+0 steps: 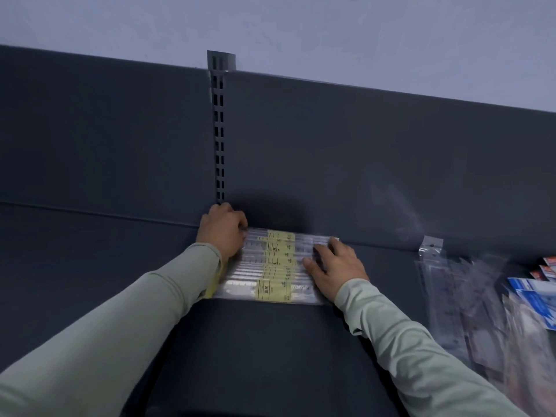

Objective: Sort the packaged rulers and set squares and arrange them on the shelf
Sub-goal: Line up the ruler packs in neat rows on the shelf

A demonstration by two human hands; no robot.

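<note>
Squaring the rulers (272, 266) on the shelf (90, 266) against the back panel (331, 161), with left hand (222, 233) curled over their left ends, right hand (334, 267) flat (spread wide) on top; best pushing evenly inward.

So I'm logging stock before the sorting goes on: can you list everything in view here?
shelf: one, dark grey, across the view
packaged rulers: several overlapping, clear with yellow labels, centre, at the back
clear packets: blurred pile, count unclear, right
blue-and-white packets: a few, far right edge
slotted upright: one, grey, above the rulers' left end
left hand: one, fingers curled at the rulers' left end
right hand: one, flat on their right end
sleeves: two, pale green
</note>
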